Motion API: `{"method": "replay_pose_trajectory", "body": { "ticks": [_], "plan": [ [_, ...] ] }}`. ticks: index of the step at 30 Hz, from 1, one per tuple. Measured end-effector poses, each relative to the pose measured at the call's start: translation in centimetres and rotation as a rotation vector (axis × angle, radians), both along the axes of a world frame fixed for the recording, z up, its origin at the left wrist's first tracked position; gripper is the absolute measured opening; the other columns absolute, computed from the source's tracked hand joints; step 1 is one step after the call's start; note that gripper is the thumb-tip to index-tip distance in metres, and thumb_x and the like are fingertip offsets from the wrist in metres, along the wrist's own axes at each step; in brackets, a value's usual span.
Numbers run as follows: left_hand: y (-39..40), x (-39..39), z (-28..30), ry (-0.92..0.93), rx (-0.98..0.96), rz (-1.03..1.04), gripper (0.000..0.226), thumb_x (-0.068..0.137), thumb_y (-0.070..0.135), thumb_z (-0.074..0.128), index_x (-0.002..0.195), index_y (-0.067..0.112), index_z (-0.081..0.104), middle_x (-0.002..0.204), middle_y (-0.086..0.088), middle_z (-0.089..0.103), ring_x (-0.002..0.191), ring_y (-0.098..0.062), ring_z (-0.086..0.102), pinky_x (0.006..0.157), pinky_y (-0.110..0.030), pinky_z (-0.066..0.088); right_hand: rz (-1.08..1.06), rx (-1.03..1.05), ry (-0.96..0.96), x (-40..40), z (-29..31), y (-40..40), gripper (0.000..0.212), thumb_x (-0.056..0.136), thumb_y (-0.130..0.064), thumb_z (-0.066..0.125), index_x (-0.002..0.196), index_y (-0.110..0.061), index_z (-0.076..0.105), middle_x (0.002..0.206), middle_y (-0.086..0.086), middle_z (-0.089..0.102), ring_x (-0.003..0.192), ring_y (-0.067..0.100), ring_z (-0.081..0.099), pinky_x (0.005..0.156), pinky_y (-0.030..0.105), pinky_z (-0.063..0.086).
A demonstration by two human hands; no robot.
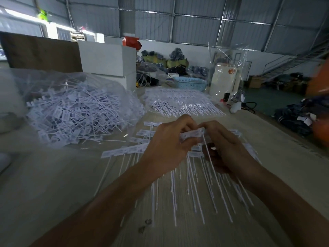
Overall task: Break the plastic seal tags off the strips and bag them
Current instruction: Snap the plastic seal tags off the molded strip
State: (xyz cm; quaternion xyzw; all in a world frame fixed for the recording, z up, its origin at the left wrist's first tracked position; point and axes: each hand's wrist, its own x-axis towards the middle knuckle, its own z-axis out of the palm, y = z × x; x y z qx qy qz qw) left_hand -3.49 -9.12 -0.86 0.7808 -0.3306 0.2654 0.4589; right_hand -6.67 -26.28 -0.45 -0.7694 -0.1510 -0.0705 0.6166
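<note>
White plastic seal tags joined in a short strip [193, 135] sit between the 2 hands, raised above the pale wooden surface [53, 184]. The left hand [168, 148] curls its fingers round the left end of the strip, and the right hand [226, 145] pinches the right end, where 1 long thin tail [211, 168] hangs down toward the viewer. Under the hands lie more strips of tags [124, 151], their tails fanned across the surface toward the near edge. To the left, a clear plastic bag [110, 86] lies slumped open on the surface, holding a big heap of loose separated tags [71, 114]. Beyond the hands, another flat batch of unbroken strips [183, 102] is spread out. Behind that stand a light blue perforated basket [190, 84], a white box [107, 57], and a brown cardboard sheet [42, 52] at the far left.
</note>
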Motion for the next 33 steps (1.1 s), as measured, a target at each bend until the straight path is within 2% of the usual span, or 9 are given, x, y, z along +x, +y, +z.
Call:
{"method": "replay_pose_trajectory", "body": {
  "ticks": [2, 4, 10, 16, 20, 23, 26, 28, 33],
  "plan": [
    [0.0, 0.0, -0.1, -0.066, 0.043, 0.027, 0.018, 0.083, 0.022, 0.078, 0.089, 0.02, 0.061, 0.079, 0.01, 0.068, 0.073, -0.003, 0.064, 0.06, -0.024, 0.048, 0.011, 0.027, 0.049, -0.3, 0.1, -0.1, 0.044, 0.09, -0.066, 0.049, 0.103, -0.026, 0.063, 0.062, 0.007, 0.04, 0.044, 0.011, 0.029, 0.044, 0.02, 0.023],
    [-0.2, -0.1, -0.3, -0.095, 0.069, 0.022, 0.016, 0.085, 0.02, 0.076, 0.09, 0.018, 0.062, 0.078, 0.007, 0.066, 0.071, -0.007, 0.063, 0.059, -0.03, 0.047, 0.023, -0.024, -0.025, -0.4, 0.0, -0.2, 0.03, 0.093, -0.052, 0.056, 0.104, -0.023, 0.059, 0.056, 0.002, 0.043, 0.04, 0.01, 0.03, 0.041, 0.019, 0.025],
    [0.7, 0.0, 0.6, -0.046, 0.138, -0.093, 0.028, 0.085, 0.021, 0.075, 0.111, 0.025, 0.065, 0.098, 0.016, 0.068, 0.089, 0.003, 0.063, 0.071, -0.01, 0.048, -0.053, 0.087, -0.011, -0.5, 0.8, -1.2, 0.021, 0.095, -0.037, 0.06, 0.101, -0.017, 0.059, 0.057, 0.001, 0.048, 0.047, 0.017, 0.036, 0.047, 0.024, 0.024],
    [0.9, 0.2, -0.3, -0.137, 0.238, 0.048, 0.033, 0.093, 0.019, 0.067, 0.125, 0.017, 0.065, 0.111, 0.001, 0.07, 0.098, -0.015, 0.064, 0.085, -0.03, 0.049, -0.05, 0.09, 0.0, -0.5, 0.3, -0.6, 0.029, 0.094, -0.046, 0.054, 0.119, -0.034, 0.059, 0.055, 0.002, 0.048, 0.05, 0.02, 0.035, 0.048, 0.026, 0.028],
    [0.6, -0.4, -0.3, -0.215, 0.278, 0.071, 0.035, 0.095, 0.019, 0.064, 0.129, 0.013, 0.063, 0.109, -0.005, 0.07, 0.095, -0.022, 0.066, 0.082, -0.035, 0.054, -0.043, -0.013, -0.082, -0.8, 0.4, -0.4, 0.026, 0.095, -0.046, 0.05, 0.104, -0.023, 0.059, 0.053, 0.001, 0.04, 0.042, 0.013, 0.028, 0.041, 0.021, 0.024],
    [0.5, -0.9, -0.3, -0.305, 0.382, 0.115, 0.032, 0.093, 0.015, 0.065, 0.124, 0.008, 0.065, 0.108, -0.01, 0.072, 0.095, -0.03, 0.068, 0.078, -0.044, 0.058, -0.051, -0.099, -0.162, -0.8, 0.5, -0.1, 0.02, 0.103, -0.029, 0.046, 0.094, -0.012, 0.052, 0.049, -0.011, 0.044, 0.038, 0.001, 0.033, 0.039, 0.015, 0.029],
    [0.7, -0.7, -0.1, -0.356, 0.436, 0.152, 0.025, 0.091, 0.009, 0.066, 0.116, 0.011, 0.068, 0.099, -0.008, 0.073, 0.086, -0.029, 0.068, 0.07, -0.037, 0.055, -0.06, -0.194, -0.203, -0.6, 0.4, -0.6, 0.021, 0.105, -0.023, 0.042, 0.094, -0.006, 0.048, 0.049, -0.013, 0.047, 0.038, 0.0, 0.04, 0.042, 0.01, 0.031],
    [0.7, -0.5, 0.0, -0.227, 0.426, 0.095, 0.022, 0.099, 0.013, 0.055, 0.118, 0.015, 0.067, 0.103, -0.005, 0.072, 0.09, -0.026, 0.067, 0.076, -0.037, 0.055, -0.05, -0.254, -0.252, -0.6, 0.3, -0.9, 0.021, 0.104, -0.027, 0.041, 0.094, -0.01, 0.048, 0.053, -0.01, 0.048, 0.042, 0.002, 0.042, 0.045, 0.01, 0.032],
    [0.5, 0.0, 0.3, 0.001, 0.244, -0.062, 0.028, 0.103, 0.011, 0.048, 0.085, 0.008, 0.069, 0.079, -0.001, 0.07, 0.07, -0.01, 0.064, 0.07, -0.031, 0.051, -0.165, -0.479, -0.471, -0.1, -0.3, -1.7, 0.018, 0.103, -0.046, 0.036, 0.094, -0.035, 0.047, 0.068, -0.012, 0.056, 0.055, 0.009, 0.051, 0.053, 0.018, 0.036]
  ]
}}
